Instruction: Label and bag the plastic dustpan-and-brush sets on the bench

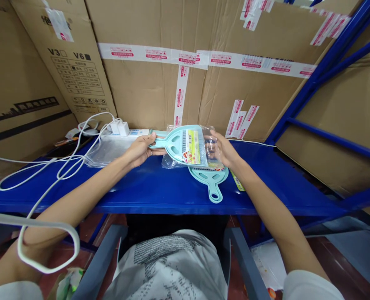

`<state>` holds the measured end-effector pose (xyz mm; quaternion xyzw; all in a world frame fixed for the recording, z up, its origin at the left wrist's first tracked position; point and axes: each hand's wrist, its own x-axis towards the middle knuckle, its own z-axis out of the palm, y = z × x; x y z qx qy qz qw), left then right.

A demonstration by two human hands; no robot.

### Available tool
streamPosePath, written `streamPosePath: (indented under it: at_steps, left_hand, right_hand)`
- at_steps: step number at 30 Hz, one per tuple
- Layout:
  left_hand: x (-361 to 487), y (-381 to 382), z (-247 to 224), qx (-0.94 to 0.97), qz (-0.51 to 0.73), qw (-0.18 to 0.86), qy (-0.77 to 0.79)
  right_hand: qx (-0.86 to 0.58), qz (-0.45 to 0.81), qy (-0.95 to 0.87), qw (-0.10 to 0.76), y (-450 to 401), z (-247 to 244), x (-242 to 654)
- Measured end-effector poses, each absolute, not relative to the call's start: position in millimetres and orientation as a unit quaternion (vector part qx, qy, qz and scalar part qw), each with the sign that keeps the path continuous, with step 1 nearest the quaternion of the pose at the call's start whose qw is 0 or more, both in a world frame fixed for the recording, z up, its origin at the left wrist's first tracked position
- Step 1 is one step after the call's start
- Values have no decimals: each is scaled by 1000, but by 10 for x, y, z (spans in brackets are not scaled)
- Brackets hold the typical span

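Note:
My left hand (141, 150) is closed around the handle of a mint-green dustpan (174, 143), raised just over the table. Dark brush bristles and a yellow-green printed card (193, 146) show on the pan. A clear plastic bag (171, 163) surrounds the pan's wide end. On the right, my right hand (224, 149) grips the bag's edge, its fingers partly seen through the film. Below the held set, a second mint-green dustpan (210, 179) lies on the table with its handle towards me; its upper part is covered.
A blue table (159, 191) stands against cardboard walls (147, 91). Clear plastic bags (101, 151) lie at its left, beside white chargers (119, 127) and looping white cables (64, 177). A yellow-green card (237, 182) lies near my right forearm. Blue metal frame bars (300, 96) rise at the right.

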<state>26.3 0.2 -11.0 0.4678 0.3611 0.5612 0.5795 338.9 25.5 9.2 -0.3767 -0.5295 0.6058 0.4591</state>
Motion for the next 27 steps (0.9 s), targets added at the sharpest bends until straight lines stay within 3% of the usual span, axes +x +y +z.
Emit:
streamPosePath:
  at_steps: [3, 12, 15, 18, 21, 27]
  left_hand:
    - [281, 17, -149, 477, 561, 566, 371]
    - [353, -66, -152, 535, 519, 592, 306]
    - [314, -88, -90, 544, 503, 606, 292]
    - [252, -69, -52, 541, 508, 604, 291]
    - [225, -45, -59, 538, 510, 602, 298]
    - [263, -18, -147, 553, 474, 611, 312]
  right_hand:
    - [-392, 588, -560, 432, 172, 52, 3289]
    - [-440, 505, -559, 489, 284, 110, 3399]
    - [-476, 405, -576, 527, 597, 199, 3759]
    - [-560, 221, -588, 541, 1040, 327, 4236]
    - [-639, 50, -654, 402, 1428, 419, 4657]
    - [-645, 18, -721, 253, 1790, 246, 4925]
